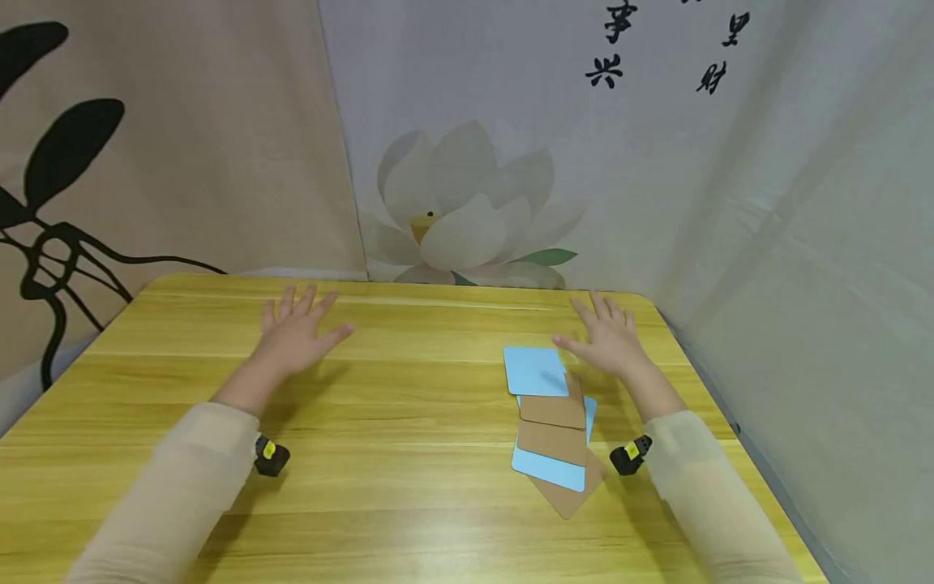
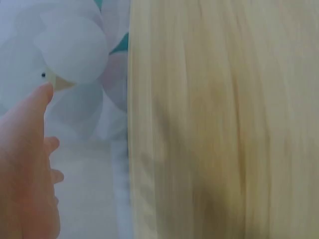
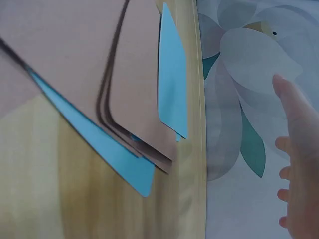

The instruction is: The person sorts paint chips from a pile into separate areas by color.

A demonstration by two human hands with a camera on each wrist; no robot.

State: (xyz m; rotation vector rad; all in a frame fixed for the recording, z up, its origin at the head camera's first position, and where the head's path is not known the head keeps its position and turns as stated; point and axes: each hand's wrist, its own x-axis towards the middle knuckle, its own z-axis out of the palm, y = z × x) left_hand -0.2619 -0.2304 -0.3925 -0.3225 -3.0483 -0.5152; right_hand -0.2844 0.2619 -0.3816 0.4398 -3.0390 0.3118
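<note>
Both hands are held over a wooden table with fingers spread, holding nothing. The left hand (image 1: 295, 337) is over the table's far left part; in the left wrist view its thumb (image 2: 35, 107) points toward the curtain. My right hand (image 1: 607, 341) is just right of a loose, overlapping pile of cards. A blue card (image 1: 535, 371) lies at the pile's far end. Below it come brown cards (image 1: 552, 443), a second blue card (image 1: 549, 468) and a brown card (image 1: 565, 496) turned cornerwise. The right wrist view shows the brown cards (image 3: 137, 74) close up, with blue edges beneath.
The wooden table (image 1: 394, 487) has its far edge against a curtain (image 1: 467, 81) printed with a lotus and dark characters. A pale curtain (image 1: 817, 268) runs along the right side. Small black wrist cameras (image 1: 272, 456) are worn at both cuffs.
</note>
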